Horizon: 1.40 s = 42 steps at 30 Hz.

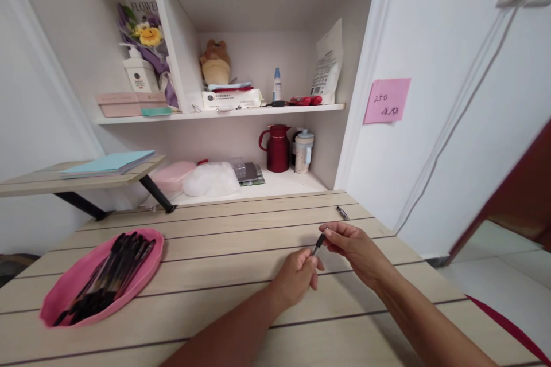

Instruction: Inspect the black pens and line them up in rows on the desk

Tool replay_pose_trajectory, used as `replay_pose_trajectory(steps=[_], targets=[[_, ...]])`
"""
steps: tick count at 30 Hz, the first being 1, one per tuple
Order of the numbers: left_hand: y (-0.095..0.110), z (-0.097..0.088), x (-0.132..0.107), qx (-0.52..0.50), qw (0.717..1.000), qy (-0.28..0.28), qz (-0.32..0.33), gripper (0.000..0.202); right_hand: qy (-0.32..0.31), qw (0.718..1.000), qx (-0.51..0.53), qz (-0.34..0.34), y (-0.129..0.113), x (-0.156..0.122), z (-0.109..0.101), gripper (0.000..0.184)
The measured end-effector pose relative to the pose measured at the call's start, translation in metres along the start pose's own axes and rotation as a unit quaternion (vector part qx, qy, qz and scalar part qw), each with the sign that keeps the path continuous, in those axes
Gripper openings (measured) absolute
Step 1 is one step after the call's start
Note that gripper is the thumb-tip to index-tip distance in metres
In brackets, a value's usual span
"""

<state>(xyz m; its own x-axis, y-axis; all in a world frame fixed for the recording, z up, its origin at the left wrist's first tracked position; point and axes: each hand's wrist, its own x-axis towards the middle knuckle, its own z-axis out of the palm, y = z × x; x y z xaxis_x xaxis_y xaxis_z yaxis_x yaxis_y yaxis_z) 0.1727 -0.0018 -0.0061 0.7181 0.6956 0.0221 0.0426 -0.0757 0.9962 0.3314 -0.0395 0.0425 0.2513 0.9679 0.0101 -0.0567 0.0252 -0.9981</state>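
Observation:
A pen (318,242) with a black grip is held between both hands above the table. My left hand (298,276) is closed round its barrel. With thumb and fingertips, my right hand (350,246) pinches the tip end; whatever else sits in those fingertips is too small to make out. Beyond the right hand, a dark pen cap (342,213) lies on the table. To the left, a pink scalloped tray (148,284) holds several black pens (116,275) in a loose bundle.
The slatted wooden table (215,309) meets a white shelf unit (258,112). A raised wooden stand (34,185) bears blue paper (109,163). On the lower shelf are a red thermos jug (278,149) and a pale cup (303,152). A pink note (387,101) is on the wall.

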Motion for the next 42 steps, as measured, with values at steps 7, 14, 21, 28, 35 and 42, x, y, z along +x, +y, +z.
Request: replay_pose_trajectory(steps=[7,14,21,28,35,42], targets=[[0.007,0.003,-0.003,0.037,0.999,0.013,0.007,0.023,-0.011,0.999,-0.045,-0.006,0.0,0.001,-0.003,0.035],[0.012,0.005,-0.006,0.096,0.994,0.043,0.022,0.02,-0.007,0.999,-0.027,-0.032,0.0,0.001,-0.004,0.03],[0.009,0.002,-0.003,0.039,0.999,0.013,0.016,0.022,-0.013,1.0,0.019,-0.01,-0.005,-0.004,-0.001,0.038],[0.013,0.003,-0.004,0.059,0.998,0.033,0.017,0.021,0.012,1.0,0.0,-0.016,0.002,0.0,0.0,0.029],[0.014,0.003,-0.006,-0.11,0.991,-0.061,-0.049,0.028,-0.059,0.994,0.084,-0.025,-0.003,-0.006,0.004,0.028],[0.022,0.0,-0.008,-0.179,0.975,-0.112,-0.068,0.032,-0.073,0.988,0.133,-0.003,-0.002,-0.006,0.003,0.03]])
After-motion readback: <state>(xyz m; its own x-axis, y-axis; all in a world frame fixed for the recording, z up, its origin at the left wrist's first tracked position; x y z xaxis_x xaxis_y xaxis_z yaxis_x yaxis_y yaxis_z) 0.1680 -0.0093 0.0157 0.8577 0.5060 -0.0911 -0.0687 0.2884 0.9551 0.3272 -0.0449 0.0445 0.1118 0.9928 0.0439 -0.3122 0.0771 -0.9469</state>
